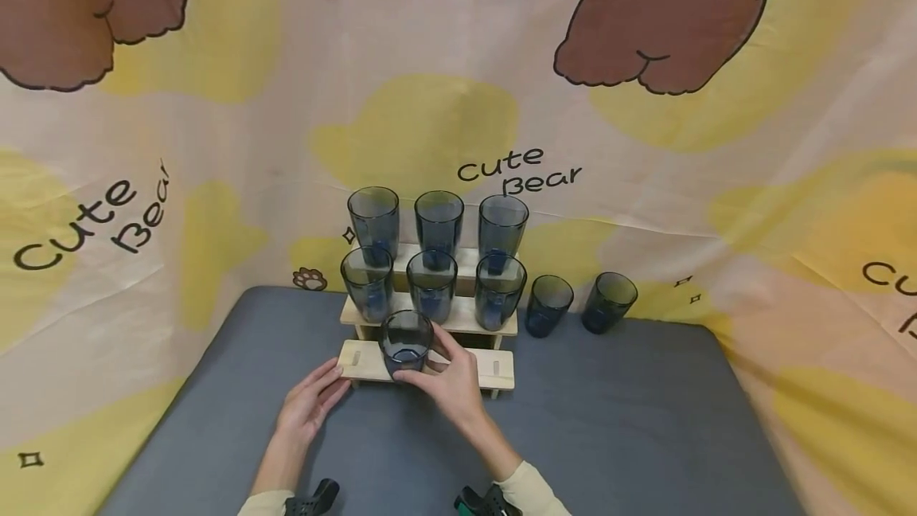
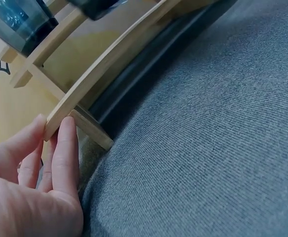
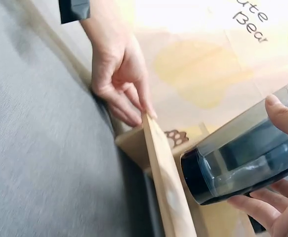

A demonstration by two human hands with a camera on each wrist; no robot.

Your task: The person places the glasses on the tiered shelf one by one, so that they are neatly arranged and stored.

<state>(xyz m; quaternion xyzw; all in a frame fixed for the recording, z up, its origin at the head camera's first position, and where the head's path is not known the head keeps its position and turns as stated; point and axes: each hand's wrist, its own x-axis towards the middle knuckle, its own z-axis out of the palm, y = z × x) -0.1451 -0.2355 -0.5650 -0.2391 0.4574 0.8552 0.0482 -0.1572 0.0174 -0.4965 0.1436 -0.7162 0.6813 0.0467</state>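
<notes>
My right hand (image 1: 454, 381) grips a dark blue-grey glass tumbler (image 1: 406, 345), thumb on one side and fingers on the other. The tumbler is at the lowest step of a light wooden tiered rack (image 1: 497, 370), left of that step's middle. Whether its base touches the board I cannot tell. At the rack's left end my left hand (image 1: 310, 404) pinches the corner of the lowest board (image 2: 79, 91), thumb over the top and fingers beneath. Three matching glasses (image 1: 432, 285) stand on the middle step and three more (image 1: 439, 221) on the top one.
Two more dark glasses (image 1: 549, 305) (image 1: 610, 302) stand on the grey cloth-covered table (image 1: 609, 420), right of the rack. Behind the rack hangs a patterned cloth backdrop (image 1: 430, 118) with bear drawings and lettering, and it runs along both sides.
</notes>
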